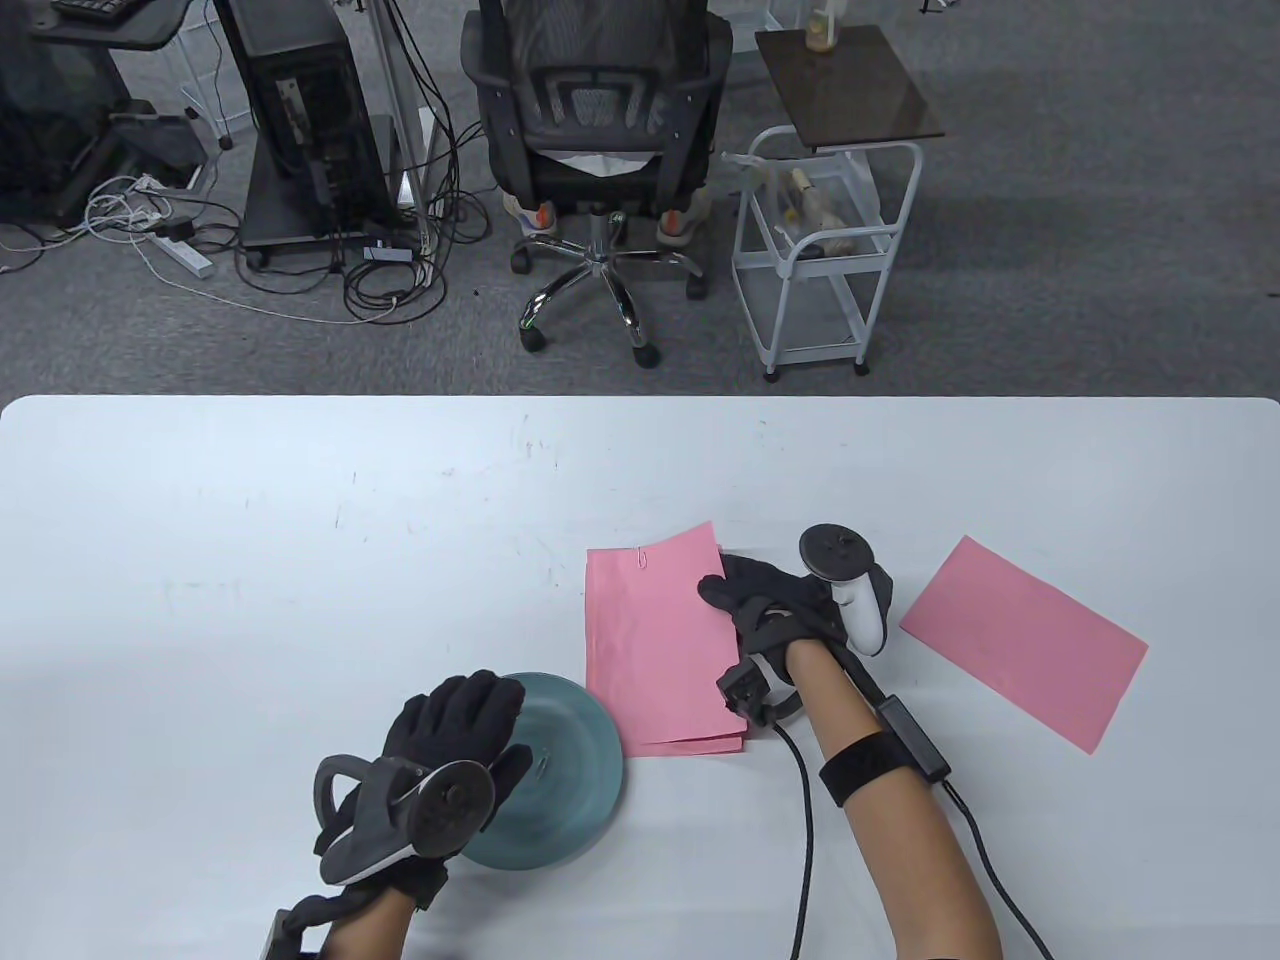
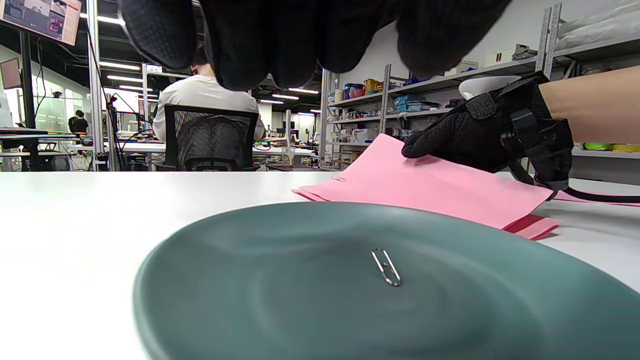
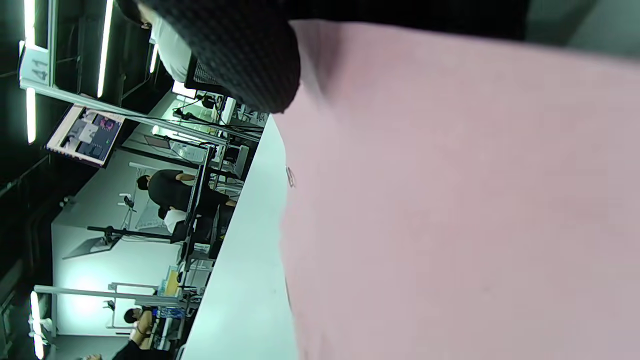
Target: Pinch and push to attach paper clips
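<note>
A stack of pink paper sheets [image 1: 650, 650] lies mid-table with a paper clip [image 1: 640, 556] on its far edge. My right hand [image 1: 760, 600] rests on the stack's right edge and lifts the top sheet a little there; the left wrist view shows this hand [image 2: 465, 132] on the stack [image 2: 425, 192]. My left hand [image 1: 455, 725] hovers over a grey-green plate [image 1: 590, 745] with fingers spread, holding nothing. One loose paper clip [image 2: 386, 266] lies in the plate [image 2: 260, 280]. The right wrist view shows pink paper [image 3: 450, 200] close up and the attached clip [image 3: 290, 176].
A single pink sheet [image 1: 1020, 640] lies at the right of the white table [image 1: 300, 520]. Cables run from my right wrist to the near edge. An office chair [image 1: 595, 150] and a white cart [image 1: 825, 250] stand beyond the table's far edge.
</note>
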Demonstrator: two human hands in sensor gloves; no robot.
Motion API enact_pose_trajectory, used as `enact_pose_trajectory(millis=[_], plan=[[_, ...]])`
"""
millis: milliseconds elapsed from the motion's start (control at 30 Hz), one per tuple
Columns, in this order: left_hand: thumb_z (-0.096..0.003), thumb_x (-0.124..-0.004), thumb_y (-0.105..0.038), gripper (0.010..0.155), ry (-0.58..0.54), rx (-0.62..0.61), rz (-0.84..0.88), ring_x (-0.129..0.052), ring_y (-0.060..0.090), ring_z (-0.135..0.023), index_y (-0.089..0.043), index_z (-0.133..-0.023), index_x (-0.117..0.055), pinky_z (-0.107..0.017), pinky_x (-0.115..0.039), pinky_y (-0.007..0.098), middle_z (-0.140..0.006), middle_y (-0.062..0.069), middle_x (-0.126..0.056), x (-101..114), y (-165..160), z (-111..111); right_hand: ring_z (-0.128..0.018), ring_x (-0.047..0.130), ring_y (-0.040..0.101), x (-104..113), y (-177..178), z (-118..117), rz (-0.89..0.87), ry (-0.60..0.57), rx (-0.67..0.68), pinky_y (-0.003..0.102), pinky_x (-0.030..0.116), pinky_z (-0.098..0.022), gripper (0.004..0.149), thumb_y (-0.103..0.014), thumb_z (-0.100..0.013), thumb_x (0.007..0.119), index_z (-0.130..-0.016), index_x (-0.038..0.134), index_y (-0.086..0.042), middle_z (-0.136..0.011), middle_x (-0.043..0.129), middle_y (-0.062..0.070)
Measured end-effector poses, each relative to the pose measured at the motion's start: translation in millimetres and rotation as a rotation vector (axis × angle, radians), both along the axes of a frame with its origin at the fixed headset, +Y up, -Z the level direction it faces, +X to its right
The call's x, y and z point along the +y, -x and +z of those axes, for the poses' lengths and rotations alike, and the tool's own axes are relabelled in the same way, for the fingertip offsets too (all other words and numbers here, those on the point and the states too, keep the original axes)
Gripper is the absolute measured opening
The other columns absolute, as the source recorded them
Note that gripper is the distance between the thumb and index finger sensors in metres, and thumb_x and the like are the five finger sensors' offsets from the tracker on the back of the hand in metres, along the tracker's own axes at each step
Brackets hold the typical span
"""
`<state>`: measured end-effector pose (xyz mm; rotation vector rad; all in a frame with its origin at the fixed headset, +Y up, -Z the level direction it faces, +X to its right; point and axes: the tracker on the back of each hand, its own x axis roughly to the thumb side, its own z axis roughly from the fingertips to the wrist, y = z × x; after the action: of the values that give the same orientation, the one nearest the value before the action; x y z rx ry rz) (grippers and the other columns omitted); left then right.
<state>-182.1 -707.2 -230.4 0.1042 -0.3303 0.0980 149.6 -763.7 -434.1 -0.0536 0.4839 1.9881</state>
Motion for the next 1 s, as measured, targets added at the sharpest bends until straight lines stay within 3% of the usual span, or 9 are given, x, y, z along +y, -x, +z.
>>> enact_pose_trajectory(millis=[267,400,533,700,867,1000], plan=[[-0.0593,-0.074,-0.048,0.063,0.004,-0.001,-0.001,-0.071,0.038,-0.105,-0.02,-0.115,-0.06,-0.076,-0.062,0.062,-0.116,0.012,-0.068,-0.4,-0.1,-0.3,-0.081,0.083,0.045,35.4,-15.4,19.0,0.259,-0.195,-0.046,0.051,0.073,-0.058,0.06,-0.033,-0.059,0.079,-0.108,0.062,-0.004,-0.1,0.074,0.026],[-0.0593,-0.074,-0.048,0.063,0.01,-0.003,-0.012,-0.071,0.038,-0.105,-0.021,-0.115,-0.06,-0.076,-0.062,0.062,-0.116,0.012,-0.068,-1.2,-0.4,0.0,-0.091,0.068,0.049,54.3,-43.2,44.9,0.28,-0.318,-0.049,0.055,0.063,-0.065,0.066,-0.033,-0.059,0.08,-0.112,0.053,-0.005,-0.108,0.062,0.028],[-0.0593,-0.074,-0.048,0.063,0.002,-0.007,-0.006,-0.071,0.038,-0.105,-0.021,-0.114,-0.06,-0.076,-0.062,0.062,-0.116,0.012,-0.068,-1.0,-0.7,0.5,-0.097,0.06,0.049,71.7,-82.6,70.7,0.464,-0.363,-0.062,0.057,0.055,-0.069,0.067,-0.033,-0.059,0.081,-0.114,0.051,-0.008,-0.112,0.055,0.027],[-0.0593,-0.074,-0.048,0.063,0.004,-0.011,-0.025,-0.071,0.038,-0.105,-0.021,-0.115,-0.06,-0.076,-0.062,0.062,-0.116,0.012,-0.068,-2.0,-1.8,1.0,-0.103,0.045,0.049,71.6,-134.4,88.1,0.574,-0.186,-0.102,0.058,0.044,-0.075,0.07,-0.031,-0.06,0.081,-0.116,0.045,-0.011,-0.117,0.043,0.025],[-0.0592,-0.074,-0.048,0.063,0.011,-0.01,-0.024,-0.072,0.038,-0.105,-0.021,-0.114,-0.06,-0.076,-0.062,0.062,-0.116,0.012,-0.068,-2.6,-1.3,2.4,-0.107,0.03,0.046,41.1,-192.6,89.6,0.624,-0.009,-0.249,0.057,0.033,-0.078,0.076,-0.031,-0.06,0.082,-0.117,0.036,-0.014,-0.12,0.031,0.021],[-0.0591,-0.074,-0.048,0.063,0.017,-0.006,-0.027,-0.072,0.038,-0.105,-0.021,-0.114,-0.061,-0.076,-0.062,0.062,-0.115,0.012,-0.069,-2.9,-0.6,3.1,-0.108,0.012,0.04,16.1,-215.2,87.0,0.563,0.104,-0.262,0.054,0.02,-0.079,0.083,-0.03,-0.06,0.083,-0.117,0.023,-0.019,-0.121,0.015,0.013]])
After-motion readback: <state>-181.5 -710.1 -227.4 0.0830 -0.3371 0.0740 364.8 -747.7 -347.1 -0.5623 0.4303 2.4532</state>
